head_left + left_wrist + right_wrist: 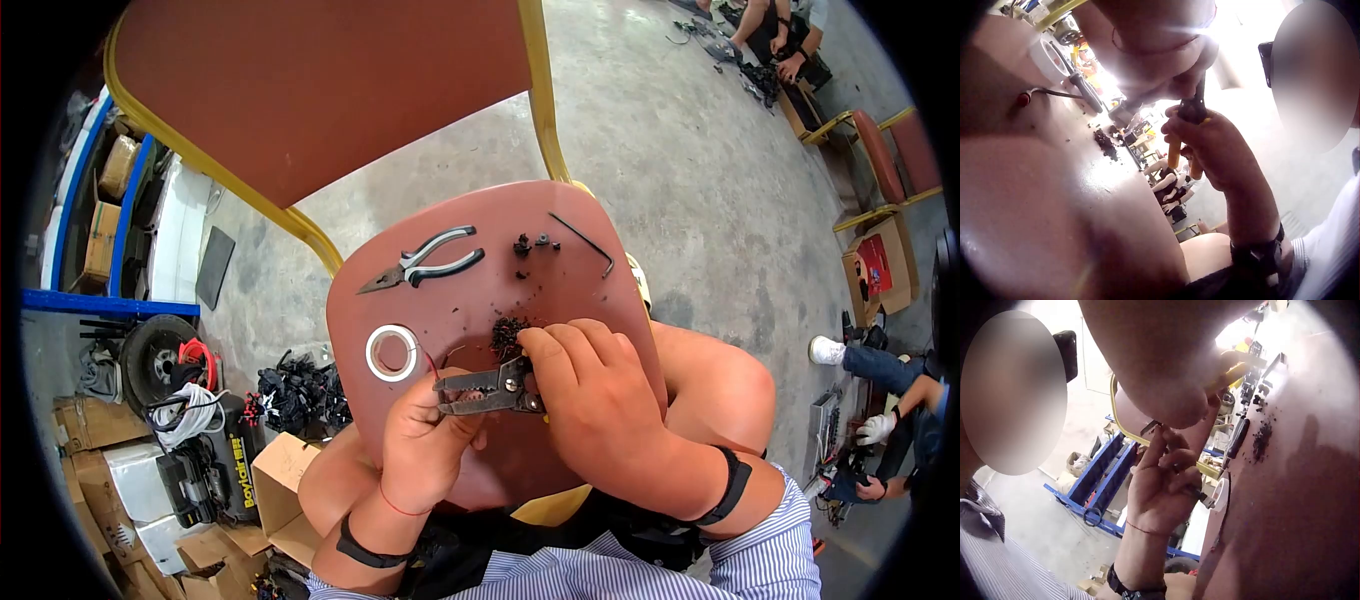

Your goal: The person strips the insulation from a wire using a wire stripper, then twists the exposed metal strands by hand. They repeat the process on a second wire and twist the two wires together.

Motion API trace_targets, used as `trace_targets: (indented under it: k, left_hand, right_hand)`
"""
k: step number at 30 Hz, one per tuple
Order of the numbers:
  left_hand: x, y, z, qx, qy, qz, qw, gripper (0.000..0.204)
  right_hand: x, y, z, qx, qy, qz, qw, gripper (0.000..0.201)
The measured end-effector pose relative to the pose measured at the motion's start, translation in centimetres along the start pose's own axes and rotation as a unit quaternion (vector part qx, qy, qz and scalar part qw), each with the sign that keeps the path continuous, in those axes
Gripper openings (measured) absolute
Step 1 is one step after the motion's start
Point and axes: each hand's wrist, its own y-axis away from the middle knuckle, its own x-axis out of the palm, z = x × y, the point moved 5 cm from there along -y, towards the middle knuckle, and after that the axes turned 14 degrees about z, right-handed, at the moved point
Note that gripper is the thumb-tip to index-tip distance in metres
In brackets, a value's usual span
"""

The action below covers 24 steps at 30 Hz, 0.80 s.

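Note:
Over the chair seat (365, 290), my right hand (605, 405) grips a pair of wire strippers (470, 392) by the yellow handles (1174, 154). Their dark jaws point left, toward my left hand (420, 440). That hand has its fingers curled round a thin cable (1054, 92); a red-tipped end of it sticks out above the seat. Thumb and forefinger are right at the jaws, and the part of the cable there is hidden behind fingers. A pile of small black bits (508, 334) lies on the seat just beyond the strippers.
Pliers (430, 265), a white tape roll (371, 362), a hex key (585, 241) and small black parts (522, 246) lie on the seat. The chair's backrest (320, 90) rises beyond. An open cardboard box (290, 485) stands at lower left; other people sit at the right.

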Motion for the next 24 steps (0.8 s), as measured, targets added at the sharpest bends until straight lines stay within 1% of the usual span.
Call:
trace_targets:
  k: [5,8,11,14,17,20,24]
  left_hand:
    - [0.10,-0.01,-0.15,-0.003,-0.018,-0.020,1.000,0.009]
    - [0.08,0.00,-0.20,0.000,-0.015,-0.008,1.000,0.008]
    - [-0.02,0.02,-0.04,0.008,0.002,-0.007,1.000,0.009]
    - [-0.14,0.07,0.07,0.007,-0.016,-0.008,1.000,0.012]
    - [-0.11,0.00,0.10,0.010,-0.013,0.003,1.000,0.013]
    - [0.05,0.02,-0.07,0.018,-0.010,0.015,1.000,0.013]
    - [0.22,-0.01,-0.23,-0.001,-0.006,0.000,1.000,0.012]
  right_hand:
    - [0.01,0.15,0.05,-0.002,-0.001,0.002,1.000,0.038]
    - [-0.17,0.09,0.01,0.001,0.008,-0.005,1.000,0.033]
    - [-0.76,0.05,0.15,0.036,-0.023,0.059,0.997,0.035]
    - [-0.71,0.07,0.04,0.042,-0.018,0.075,0.996,0.034]
    - [-0.73,0.10,0.03,0.041,-0.032,0.083,0.995,0.037]
    - [-0.07,0.11,-0.21,0.007,-0.030,0.019,0.999,0.033]
    - [-0.21,0.02,-0.15,-0.004,-0.046,0.026,0.999,0.040]
